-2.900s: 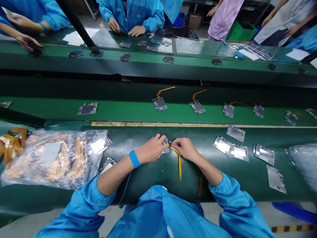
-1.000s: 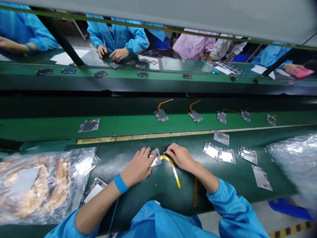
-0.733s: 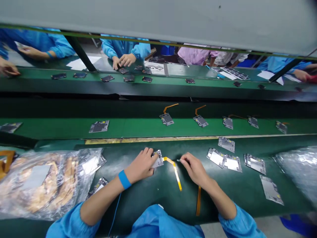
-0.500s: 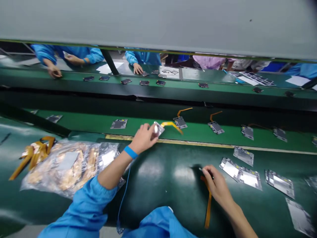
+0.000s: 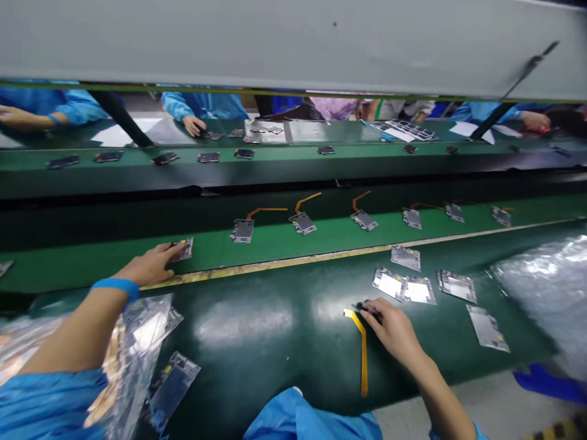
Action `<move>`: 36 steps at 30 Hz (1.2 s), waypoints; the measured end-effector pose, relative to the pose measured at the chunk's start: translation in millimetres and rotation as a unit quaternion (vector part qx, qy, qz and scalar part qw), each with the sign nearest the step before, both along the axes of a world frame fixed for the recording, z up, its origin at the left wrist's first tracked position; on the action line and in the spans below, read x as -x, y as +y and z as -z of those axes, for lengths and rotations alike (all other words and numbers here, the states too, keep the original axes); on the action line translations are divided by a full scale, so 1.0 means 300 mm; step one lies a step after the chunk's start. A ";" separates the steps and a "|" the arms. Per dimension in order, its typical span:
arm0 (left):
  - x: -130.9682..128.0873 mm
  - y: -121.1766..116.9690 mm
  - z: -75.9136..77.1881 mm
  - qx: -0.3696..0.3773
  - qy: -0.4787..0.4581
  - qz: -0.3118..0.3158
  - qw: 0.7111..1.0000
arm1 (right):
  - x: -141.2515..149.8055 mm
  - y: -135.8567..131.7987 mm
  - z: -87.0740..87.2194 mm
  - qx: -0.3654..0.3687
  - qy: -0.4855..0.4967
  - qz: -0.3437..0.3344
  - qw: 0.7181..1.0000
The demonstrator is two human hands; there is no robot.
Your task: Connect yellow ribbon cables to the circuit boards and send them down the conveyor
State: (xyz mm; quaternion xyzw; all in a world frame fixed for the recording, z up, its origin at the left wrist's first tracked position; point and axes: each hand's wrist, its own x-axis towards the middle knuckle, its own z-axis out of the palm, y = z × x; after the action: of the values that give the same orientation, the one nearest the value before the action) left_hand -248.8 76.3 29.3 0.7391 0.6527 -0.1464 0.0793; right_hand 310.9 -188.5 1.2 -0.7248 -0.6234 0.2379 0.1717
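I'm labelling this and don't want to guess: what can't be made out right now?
All in the head view:
- Dark tool: its grip, hidden by the right hand.
- Circuit board: partly covered by the left hand.
- Left plastic bag: covered by the forearm, cut by the edge.
- Board markings: too small.

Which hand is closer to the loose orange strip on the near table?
The right. The right hand is just beside the top of the orange strip, holding a dark tool. The left hand is farther away, at a board on the green belt.
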 end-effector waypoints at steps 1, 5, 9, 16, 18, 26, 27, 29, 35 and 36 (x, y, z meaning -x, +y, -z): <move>0.008 0.005 0.002 0.023 0.018 0.007 1.000 | 0.011 -0.001 -0.007 0.013 -0.019 -0.013 1.000; 0.011 0.031 0.008 0.059 0.072 0.033 0.995 | 0.077 0.007 -0.029 0.062 -0.059 -0.073 0.994; -0.002 0.063 0.018 0.055 0.088 0.033 0.994 | 0.117 0.022 -0.044 0.088 -0.075 -0.105 0.988; -0.011 0.074 0.039 0.034 0.038 0.039 0.998 | 0.108 0.020 -0.034 0.091 -0.048 -0.080 0.991; -0.013 0.073 0.045 0.026 0.030 0.041 0.998 | 0.101 0.020 -0.029 0.083 -0.026 -0.067 0.994; -0.040 0.067 0.053 0.022 0.011 0.041 0.999 | 0.058 0.074 -0.034 0.044 0.019 -0.058 0.997; -0.043 0.067 0.051 0.025 0.015 0.041 0.999 | 0.051 0.082 -0.033 0.046 0.007 -0.057 0.997; -0.050 0.065 0.045 0.017 0.024 0.044 0.999 | 0.035 0.094 -0.027 0.044 -0.013 -0.058 0.997; -0.143 0.008 -0.009 -0.058 0.011 0.106 0.993 | 0.006 0.111 -0.014 0.020 0.005 -0.098 0.995; -0.176 -0.015 -0.022 -0.069 0.002 0.129 0.989 | 0.005 0.114 -0.016 0.028 0.007 -0.098 0.995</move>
State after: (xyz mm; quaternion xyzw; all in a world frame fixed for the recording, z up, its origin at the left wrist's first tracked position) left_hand -196.1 71.9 35.8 0.8204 0.5608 -0.1115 0.0069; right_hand 309.5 -154.3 6.0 -0.6631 -0.6831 0.2763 0.1315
